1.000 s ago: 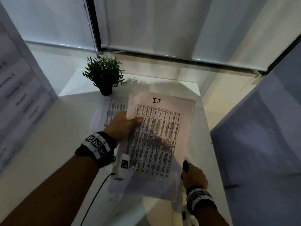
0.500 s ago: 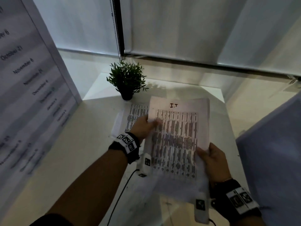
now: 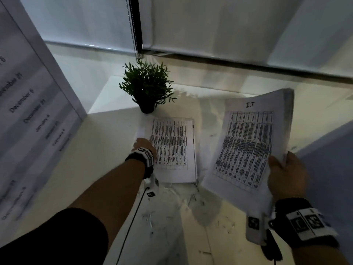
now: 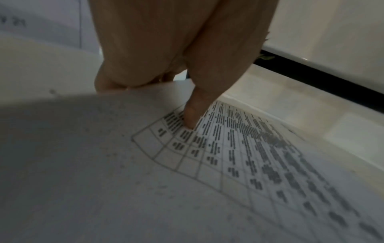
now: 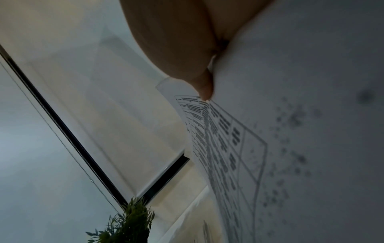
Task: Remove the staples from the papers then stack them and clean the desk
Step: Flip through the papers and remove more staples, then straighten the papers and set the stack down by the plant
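A flat stack of printed table sheets (image 3: 172,148) lies on the white desk (image 3: 86,159), in front of the plant. My left hand (image 3: 142,145) is at the stack's left edge. In the left wrist view its thumb (image 4: 192,115) presses on the top sheet (image 4: 228,164) while the fingers curl over the sheet's edge. A thick bundle headed "I.T" (image 3: 246,146) hangs tilted above the desk's right side. My right hand (image 3: 280,163) grips its lower right edge, with the thumb (image 5: 204,88) on the printed face (image 5: 226,148). Loose staples (image 3: 191,197) litter the desk.
A small potted plant (image 3: 147,88) stands at the back of the desk, just behind the flat stack. A large board with month names (image 3: 28,111) leans along the left. Window blinds (image 3: 210,25) close off the back. A dark panel (image 3: 328,150) borders the right.
My left hand let go of the "I.T" bundle and dropped to the stack on the desk. The right hand took the bundle alone and carried it off to the right.
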Available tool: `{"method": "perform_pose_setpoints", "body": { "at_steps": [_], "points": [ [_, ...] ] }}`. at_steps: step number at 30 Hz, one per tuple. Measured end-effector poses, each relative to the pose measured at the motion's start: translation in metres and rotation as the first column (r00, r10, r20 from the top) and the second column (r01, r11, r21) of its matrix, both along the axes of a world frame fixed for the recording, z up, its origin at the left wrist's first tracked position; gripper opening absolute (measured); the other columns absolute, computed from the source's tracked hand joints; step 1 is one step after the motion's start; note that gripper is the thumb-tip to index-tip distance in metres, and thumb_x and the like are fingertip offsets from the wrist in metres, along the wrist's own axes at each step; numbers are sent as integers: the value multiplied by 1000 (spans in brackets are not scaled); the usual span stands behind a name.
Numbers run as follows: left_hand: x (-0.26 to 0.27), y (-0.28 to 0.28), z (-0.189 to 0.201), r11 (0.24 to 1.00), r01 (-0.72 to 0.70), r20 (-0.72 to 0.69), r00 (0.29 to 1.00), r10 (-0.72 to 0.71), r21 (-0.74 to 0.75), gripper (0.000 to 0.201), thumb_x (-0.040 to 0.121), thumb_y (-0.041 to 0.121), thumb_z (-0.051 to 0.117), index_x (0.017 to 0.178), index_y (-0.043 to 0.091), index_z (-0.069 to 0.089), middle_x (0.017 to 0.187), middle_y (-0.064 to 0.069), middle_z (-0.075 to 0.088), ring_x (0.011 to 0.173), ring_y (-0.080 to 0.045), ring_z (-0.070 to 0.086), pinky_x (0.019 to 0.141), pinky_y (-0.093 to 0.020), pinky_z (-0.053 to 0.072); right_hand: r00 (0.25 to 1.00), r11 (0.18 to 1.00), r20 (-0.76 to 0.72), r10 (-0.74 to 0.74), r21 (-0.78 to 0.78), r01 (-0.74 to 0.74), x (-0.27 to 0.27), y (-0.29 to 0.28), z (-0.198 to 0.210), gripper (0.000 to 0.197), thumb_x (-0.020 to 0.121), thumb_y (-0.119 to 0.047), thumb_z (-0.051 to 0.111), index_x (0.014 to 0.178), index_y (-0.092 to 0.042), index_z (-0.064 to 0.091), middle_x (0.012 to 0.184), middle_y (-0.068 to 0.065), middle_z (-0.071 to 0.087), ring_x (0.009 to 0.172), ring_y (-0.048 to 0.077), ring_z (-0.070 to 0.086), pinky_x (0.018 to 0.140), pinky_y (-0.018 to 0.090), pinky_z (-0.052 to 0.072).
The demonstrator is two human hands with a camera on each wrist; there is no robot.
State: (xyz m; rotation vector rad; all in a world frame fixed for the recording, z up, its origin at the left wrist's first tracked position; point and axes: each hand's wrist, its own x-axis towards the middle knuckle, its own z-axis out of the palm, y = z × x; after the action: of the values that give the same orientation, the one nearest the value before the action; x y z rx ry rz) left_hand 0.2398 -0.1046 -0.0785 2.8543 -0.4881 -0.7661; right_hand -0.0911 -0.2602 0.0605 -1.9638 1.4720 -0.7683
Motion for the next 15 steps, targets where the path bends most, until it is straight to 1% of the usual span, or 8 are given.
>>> {"method": "perform_pose_setpoints", "body": {
  "at_steps": [2, 4, 5, 7, 8, 10, 13, 15],
  "points": [
    [1, -3, 2, 997, 5, -55, 998, -9, -77, 49, 94, 17, 50, 139, 2, 41, 144, -23, 43, 129, -41, 45, 109, -50, 36, 1000, 1000, 5, -11, 19, 11, 4, 1, -1, 22, 93, -8, 56, 106, 9, 58, 102, 29, 63, 93, 41, 60, 72, 28, 34],
    [4, 1, 2, 988, 135, -129, 981, -144, -74, 46, 97, 18, 44, 140, 3, 40, 144, -19, 43, 132, -37, 43, 113, -47, 32, 1000, 999, 8, -2, 35, 2, 7, 3, 1, 20, 93, -6, 56, 105, 10, 58, 101, 28, 62, 93, 38, 59, 70, 26, 32],
    [4, 1, 4, 990, 113, -142, 982, -124, -83, 45, 96, 20, 44, 139, 4, 43, 140, -16, 48, 130, -35, 46, 113, -43, 34, 1000, 999, 12, 2, 40, -2, 7, 4, 1, 19, 93, -5, 56, 103, 11, 59, 99, 28, 62, 92, 38, 59, 69, 25, 32],
    [6, 3, 11, 959, -85, -219, 975, 25, -270, 39, 95, 21, 48, 129, 3, 52, 129, -15, 58, 121, -32, 55, 104, -34, 41, 1000, 999, 27, 6, 54, -7, 6, 5, 2, 18, 93, -4, 56, 103, 11, 59, 100, 28, 62, 93, 38, 59, 68, 23, 31],
    [9, 4, 11, 911, -178, -196, 974, 110, -372, 35, 95, 21, 49, 123, 2, 55, 122, -16, 61, 114, -33, 58, 95, -35, 44, 999, 998, 43, 4, 66, -6, 5, 4, 2, 19, 93, -3, 55, 105, 11, 59, 102, 29, 63, 95, 38, 59, 67, 21, 31],
    [15, 11, 18, 807, -247, -183, 967, 175, -536, 32, 94, 29, 51, 112, 3, 57, 110, -16, 62, 103, -33, 61, 85, -34, 46, 997, 995, 72, -15, 99, 8, 4, 2, 4, 22, 94, -3, 55, 110, 12, 57, 107, 29, 62, 98, 39, 59, 68, 21, 32],
    [28, 37, 42, 714, -219, -190, 974, 121, -665, 20, 90, 23, 58, 104, 10, 63, 98, -8, 66, 89, -26, 62, 77, -34, 47, 991, 989, 127, -44, 148, 25, 3, -6, -1, 26, 94, -6, 56, 115, 9, 57, 111, 26, 62, 100, 40, 59, 75, 27, 36],
    [27, 50, 60, 580, -341, -370, 926, 72, -740, 12, 88, 12, 62, 99, 13, 68, 95, -11, 71, 85, -27, 64, 77, -37, 51, 985, 979, 165, -57, 205, 23, 4, -10, -7, 25, 93, -8, 57, 114, 6, 57, 108, 23, 62, 100, 39, 59, 80, 33, 42]
  ]
}}
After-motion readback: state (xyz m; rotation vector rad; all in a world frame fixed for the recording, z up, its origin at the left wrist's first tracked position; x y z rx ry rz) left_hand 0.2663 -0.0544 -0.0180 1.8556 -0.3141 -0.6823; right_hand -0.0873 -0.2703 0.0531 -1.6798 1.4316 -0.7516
